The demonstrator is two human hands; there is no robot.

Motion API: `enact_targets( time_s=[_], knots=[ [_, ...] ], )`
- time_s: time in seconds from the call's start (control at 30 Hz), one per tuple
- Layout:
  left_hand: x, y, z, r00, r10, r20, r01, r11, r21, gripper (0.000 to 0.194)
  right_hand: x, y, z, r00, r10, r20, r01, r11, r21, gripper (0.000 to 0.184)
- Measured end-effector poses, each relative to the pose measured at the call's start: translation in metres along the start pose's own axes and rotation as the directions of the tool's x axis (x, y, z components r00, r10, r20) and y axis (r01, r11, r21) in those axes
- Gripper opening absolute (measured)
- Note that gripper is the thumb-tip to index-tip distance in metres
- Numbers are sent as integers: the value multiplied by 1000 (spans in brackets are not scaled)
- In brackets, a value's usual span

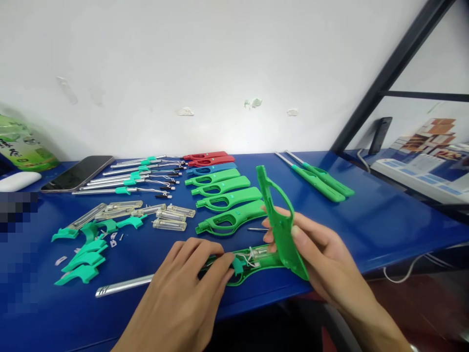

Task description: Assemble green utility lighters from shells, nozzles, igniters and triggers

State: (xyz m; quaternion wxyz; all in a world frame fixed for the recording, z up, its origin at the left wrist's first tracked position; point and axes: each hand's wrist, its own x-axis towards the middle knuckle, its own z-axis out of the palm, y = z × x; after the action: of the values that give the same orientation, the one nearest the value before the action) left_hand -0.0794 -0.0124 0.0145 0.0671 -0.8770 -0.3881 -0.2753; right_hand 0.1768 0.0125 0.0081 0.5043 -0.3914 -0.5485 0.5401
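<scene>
Upright in my right hand [326, 259] is a green lighter shell half [281, 230], its hollow inner side turned to the left. Below it, an opened long-neck lighter [269, 264] lies on the table with a clear fuel tank [260, 252] and white wires inside. My left hand [183, 288] is closed over its front part, the fingertips at the teal trigger [238, 265]. A silver metal tube [124, 285] extends left from under that hand, whose fingers partly hide the lighter's middle.
Several green, blue and red shells [230, 198] lie behind my hands. To the left are metal tubes [106, 190] with wires, clear fuel tanks [170, 224], teal triggers [82, 266] and a phone [78, 173]. Two closed green lighters [318, 183] lie at right. A screwdriver-like rod [257, 229] is partly hidden.
</scene>
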Motion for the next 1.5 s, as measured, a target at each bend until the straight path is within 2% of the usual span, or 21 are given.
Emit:
enact_targets(
  time_s=[0.2,0.37,0.53,0.63,0.83,1.03,1.3,1.5],
  knots=[
    [2,1,4,996,-48,75,46,999,20,29,2,-1,3,997,78,17,-78,997,5,41],
    [8,8,4,985,-13,173,-17,985,173,41,2,0,3,997,73,30,-73,997,-17,38],
    [17,26,1,987,43,154,-100,916,389,43,3,-2,3,997,59,52,-58,998,-20,36],
    [22,33,0,987,78,142,-133,892,432,39,4,-4,5,997,55,47,-54,998,-23,34],
    [20,30,5,990,68,123,-114,902,416,36,4,-7,7,998,54,46,-53,998,-28,32],
    [11,25,10,994,67,90,-95,932,350,56,3,-7,6,997,40,59,-39,999,-25,31],
    [10,23,11,995,31,96,-59,950,308,51,5,-8,7,998,32,63,-31,999,-13,28],
    [11,22,10,992,-20,128,-6,979,203,46,4,-10,7,998,23,63,-23,1000,-14,28]
  ],
)
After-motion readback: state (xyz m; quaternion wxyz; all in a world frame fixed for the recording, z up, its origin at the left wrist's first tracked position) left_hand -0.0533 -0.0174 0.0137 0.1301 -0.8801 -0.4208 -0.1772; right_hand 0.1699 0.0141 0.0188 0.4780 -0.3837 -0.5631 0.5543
